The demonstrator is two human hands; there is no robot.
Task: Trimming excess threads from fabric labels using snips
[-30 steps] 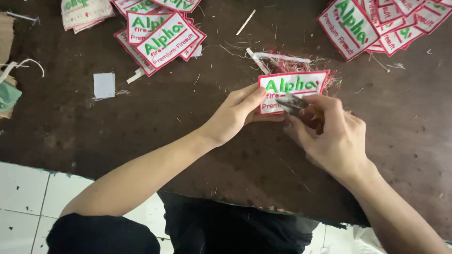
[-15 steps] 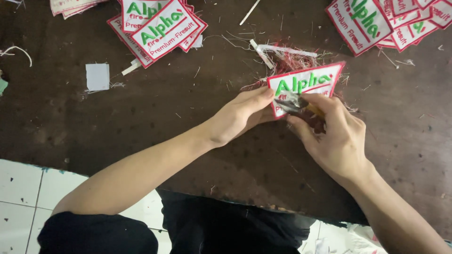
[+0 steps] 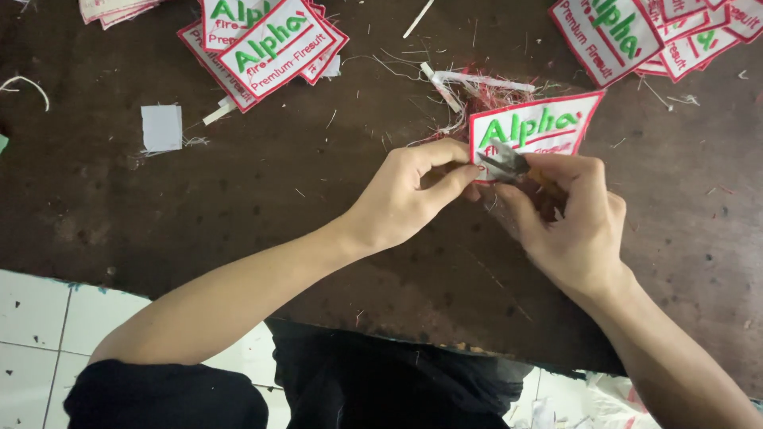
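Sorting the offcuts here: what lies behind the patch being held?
Behind the held patch lies a tangle of red and white threads with white strips on the dark table. The patch and both hands hide whatever is directly underneath.

A dark brown table (image 3: 238, 214), worn and speckled, fills most of the view. Below its near edge lies a white tiled floor (image 3: 36, 318) with grey joints. Light falls evenly, soft, without hard shadows.
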